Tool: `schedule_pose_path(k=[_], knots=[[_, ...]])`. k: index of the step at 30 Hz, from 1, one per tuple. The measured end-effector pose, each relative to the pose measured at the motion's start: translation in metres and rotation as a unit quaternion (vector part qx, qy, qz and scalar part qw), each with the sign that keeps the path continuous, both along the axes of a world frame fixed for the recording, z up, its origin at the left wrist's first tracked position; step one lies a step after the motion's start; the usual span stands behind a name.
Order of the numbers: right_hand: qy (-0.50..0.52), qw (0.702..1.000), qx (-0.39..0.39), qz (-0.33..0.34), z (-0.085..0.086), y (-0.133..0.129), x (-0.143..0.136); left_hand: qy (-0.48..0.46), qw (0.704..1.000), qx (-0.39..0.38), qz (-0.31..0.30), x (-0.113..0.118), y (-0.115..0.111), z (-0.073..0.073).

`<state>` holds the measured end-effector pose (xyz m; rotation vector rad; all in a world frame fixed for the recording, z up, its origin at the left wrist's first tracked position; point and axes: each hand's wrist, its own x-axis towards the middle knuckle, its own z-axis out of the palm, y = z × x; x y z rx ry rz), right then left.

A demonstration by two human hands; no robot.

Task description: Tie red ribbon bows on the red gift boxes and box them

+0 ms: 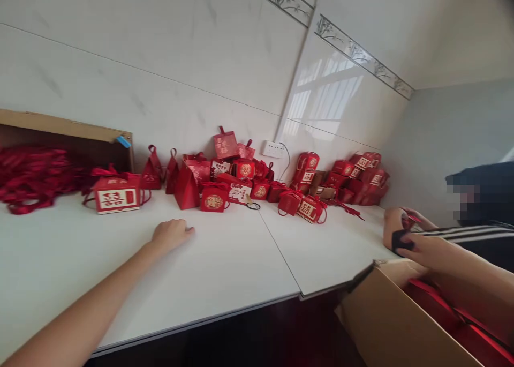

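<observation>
Nearest, at lower right: sitting below the table edge, an open brown carton [385, 324], showing red packs [437, 305] inside.

Just above the carton: reaching in from the right, right hand [413, 246], fingers pinching a small dark piece [401, 240]; piece too blurred to say more, looking black and flat. Hovering over the carton's far corner, at the table edge.

Touching it from behind: another person's hand [395, 219], holding something red [410, 218], arm leading back to a striped sleeve [477, 233].

Left of centre: lying knuckles-up on the white table [241, 281], left hand [172, 233], fingers loosely curled, holding nothing, arm stretching in from lower left.

Beyond the left hand: standing near it, a small red box [214, 197], square, gold round emblem on front, ribbon handle at the side. Standing well to the left, a wider red box [116, 194] bearing a white label with red characters.

Farther back: piling against the wall, a heap of red boxes [281, 179] in mixed shapes, triangular, round, square, running right toward the corner.

Far left: leaning on the wall, a cardboard sheet [68, 128], red ribbons [32, 177] bunching in front.

Farthest: glossy white tiled wall [180, 51], white socket [273, 149] showing above the heap.
</observation>
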<state>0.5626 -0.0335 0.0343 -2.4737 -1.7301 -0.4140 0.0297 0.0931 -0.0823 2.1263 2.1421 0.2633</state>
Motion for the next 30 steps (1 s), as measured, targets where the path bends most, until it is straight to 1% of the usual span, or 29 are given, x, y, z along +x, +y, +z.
schedule_pose_path(k=[2, 4, 6, 8, 10, 12, 14, 16, 18, 20, 22, 24, 26, 28, 29, 30], knots=[[-0.001, 0.995, -0.045, 0.085, 0.001, 0.031, -0.047, -0.012, 1.0, 0.007, -0.008, -0.003, -0.005, -0.004], [-0.014, 0.982, -0.103, 0.16, -0.005, 0.064, -0.112, -0.027, 0.999, 0.016, -0.015, -0.006, -0.008, -0.009], [-0.027, 0.966, -0.155, 0.206, -0.013, 0.094, -0.184, -0.043, 0.998, 0.029, -0.02, -0.008, -0.01, -0.013], [-0.022, 0.959, -0.163, 0.229, -0.022, 0.121, -0.252, -0.061, 0.997, 0.044, -0.025, -0.008, -0.011, -0.015], [-0.005, 0.959, -0.142, 0.243, -0.03, 0.143, -0.309, -0.079, 0.995, 0.06, -0.031, -0.007, -0.011, -0.018], [0.02, 0.965, -0.112, 0.235, -0.039, 0.164, -0.354, -0.097, 0.992, 0.079, -0.035, -0.006, -0.011, -0.021], [0.044, 0.971, -0.093, 0.217, -0.047, 0.182, -0.388, -0.114, 0.988, 0.099, -0.036, -0.005, -0.011, -0.023], [0.094, 0.973, -0.081, 0.196, -0.057, 0.197, -0.412, -0.129, 0.985, 0.113, -0.03, -0.006, -0.01, -0.024], [0.15, 0.97, -0.07, 0.177, -0.067, 0.21, -0.427, -0.142, 0.983, 0.117, -0.023, -0.006, -0.01, -0.024], [0.187, 0.966, -0.067, 0.164, -0.073, 0.217, -0.433, -0.155, 0.981, 0.114, -0.017, -0.007, -0.011, -0.023], [0.194, 0.965, -0.071, 0.16, -0.076, 0.219, -0.431, -0.172, 0.979, 0.108, -0.014, -0.006, -0.013, -0.021], [0.197, 0.964, -0.075, 0.16, -0.076, 0.214, -0.426, -0.195, 0.976, 0.1, -0.011, -0.005, -0.015, -0.02], [0.194, 0.964, -0.061, 0.171, -0.074, 0.202, -0.418, -0.225, 0.97, 0.093, -0.003, -0.004, -0.016, -0.019], [0.193, 0.961, -0.007, 0.196, -0.076, 0.185, -0.409, -0.25, 0.964, 0.091, 0.017, -0.002, -0.014, -0.019], [0.198, 0.956, 0.037, 0.213, -0.08, 0.176, -0.405, -0.275, 0.956, 0.094, 0.033, -0.001, -0.012, -0.019], [0.208, 0.946, 0.086, 0.233, -0.085, 0.167, -0.4, -0.314, 0.943, 0.1, 0.051, 0.0, -0.01, -0.019]])
